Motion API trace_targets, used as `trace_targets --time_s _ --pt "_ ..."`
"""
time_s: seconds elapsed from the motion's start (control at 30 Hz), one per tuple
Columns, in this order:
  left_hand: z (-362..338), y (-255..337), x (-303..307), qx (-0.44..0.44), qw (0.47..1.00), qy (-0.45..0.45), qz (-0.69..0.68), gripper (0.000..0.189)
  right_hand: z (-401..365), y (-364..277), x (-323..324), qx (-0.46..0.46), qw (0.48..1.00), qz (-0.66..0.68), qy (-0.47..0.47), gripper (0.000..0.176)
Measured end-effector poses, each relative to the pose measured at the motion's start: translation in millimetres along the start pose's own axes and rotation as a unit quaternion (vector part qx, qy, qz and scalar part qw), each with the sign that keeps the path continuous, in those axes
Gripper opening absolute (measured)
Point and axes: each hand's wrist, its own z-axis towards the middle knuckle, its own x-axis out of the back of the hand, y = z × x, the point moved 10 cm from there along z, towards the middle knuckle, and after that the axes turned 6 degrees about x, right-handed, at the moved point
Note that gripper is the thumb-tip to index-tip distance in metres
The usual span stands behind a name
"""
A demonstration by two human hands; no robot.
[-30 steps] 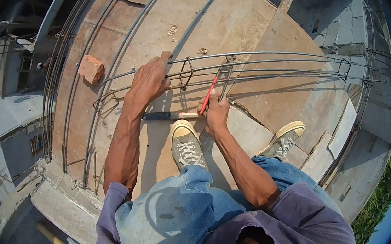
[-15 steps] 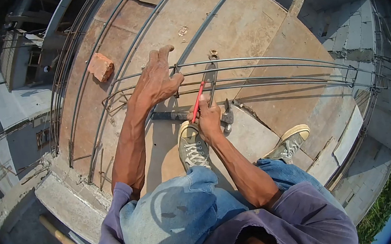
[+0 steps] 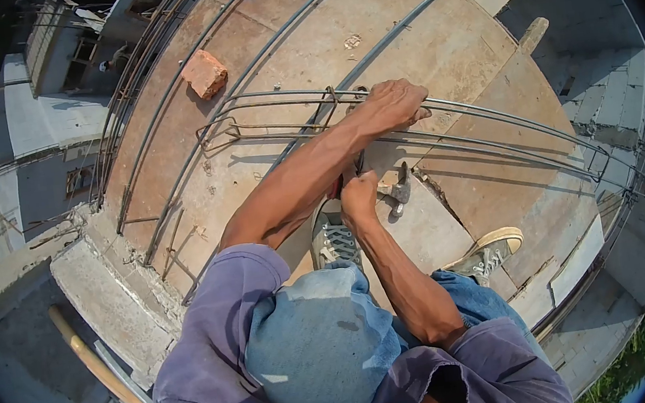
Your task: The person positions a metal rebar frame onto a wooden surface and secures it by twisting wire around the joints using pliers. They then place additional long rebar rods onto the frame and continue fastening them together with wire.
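Note:
My left hand point(image 3: 397, 105) reaches across to the long thin steel bars point(image 3: 487, 109), its fingers curled over the upper ones. Below it, my right hand point(image 3: 359, 197) is closed round the handles of a pair of pincers point(image 3: 359, 161); a little red handle shows beside the fist, and my left arm and hand hide much of the tool. Bent steel stirrups point(image 3: 331, 105) cross the bars to the left of my left hand. Close to my right hand lies a hammer point(image 3: 398, 190) on the boards, its handle mostly hidden.
A broken brick point(image 3: 205, 74) sits on the board floor point(image 3: 439, 37) at upper left. More long bars point(image 3: 291, 26) run across the boards. Concrete blockwork point(image 3: 115, 305) borders the left, and the board edge drops away at upper right. My shoes point(image 3: 495, 249) stand on the boards.
My left hand has moved right along the bars and now covers the pincers' upper part. The view has shifted, and the bars' left ends appear farther from my left hand.

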Motion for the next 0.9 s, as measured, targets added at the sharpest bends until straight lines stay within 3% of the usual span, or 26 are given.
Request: trace_targets --time_s 0.07,0.1,0.13,0.17,0.2,0.23,0.27,0.37,0.4,0.47,0.5,0.57,0.6,0.63,0.67,0.7,0.77,0.83,0.9 --pt "-9 16 14 -0.03 1.0 0.002 0.011 0.031 -17 -19 26 0.057 0.958 0.161 0.229 0.025" --pt "-12 22 16 -0.055 0.996 0.063 0.037 0.021 -23 -19 26 0.044 0.928 0.216 0.301 0.016" --pt "-15 25 11 -0.056 0.996 0.054 0.039 0.021 -23 15 34 0.04 0.924 0.222 0.307 0.016" --pt "-17 28 11 -0.044 0.996 0.064 0.041 0.015 -7 55 24 0.073 0.987 -0.024 0.144 0.031" --pt "-16 31 15 -0.034 0.995 0.081 0.044 0.011 -6 49 -14 0.103 0.957 -0.27 -0.036 0.049" --pt "-17 37 15 -0.038 0.995 0.082 0.045 0.011 -18 37 -31 0.164 0.931 -0.327 -0.018 0.032" --pt "-20 43 16 -0.049 0.994 0.082 0.048 0.01 -14 35 -30 0.167 0.93 -0.326 -0.018 0.032" --pt "-27 46 27 -0.055 0.991 0.109 0.049 0.01 -8 76 -28 0.091 0.994 -0.005 -0.068 0.033" --pt "-30 51 32 -0.063 0.988 0.136 0.04 0.01 -14 89 -35 0.083 0.994 -0.003 -0.073 0.033" --pt "-29 53 35 -0.059 0.987 0.14 0.05 0.01 -17 104 -59 0.051 0.976 0.188 -0.095 0.027" --pt "-28 56 36 -0.066 0.986 0.14 0.06 0.01 -12 98 -65 0.054 0.976 0.187 -0.096 0.027" --pt "-27 63 39 -0.074 0.984 0.143 0.072 0.009 -11 67 -103 0.11 0.966 -0.071 -0.224 0.029" --pt "-26 62 39 -0.064 0.988 0.129 0.063 0.009 -10 37 -113 0.115 0.964 -0.069 -0.229 0.029" --pt "-29 58 34 -0.049 0.992 0.109 0.051 0.01 -14 15 -109 0.008 0.988 0.046 -0.146 0.027" --pt "-33 55 29 -0.041 0.992 0.104 0.049 0.01 -25 19 -103 -0.106 0.98 0.158 -0.056 0.027" --pt "-37 57 29 -0.056 0.989 0.132 0.047 0.01 -26 31 -105 -0.112 0.979 0.158 -0.056 0.027" --pt "-37 61 35 -0.081 0.981 0.168 0.048 0.01 -14 36 -134 -0.019 0.976 -0.016 -0.218 0.03" --pt "-31 57 23 -0.052 0.993 0.091 0.05 0.009 -18 23 -132 -0.051 0.984 0.001 -0.17 0.03" --pt "-32 58 26 -0.058 0.992 0.102 0.05 0.009 -18 26 -143 -0.087 0.988 0.027 -0.129 0.029"
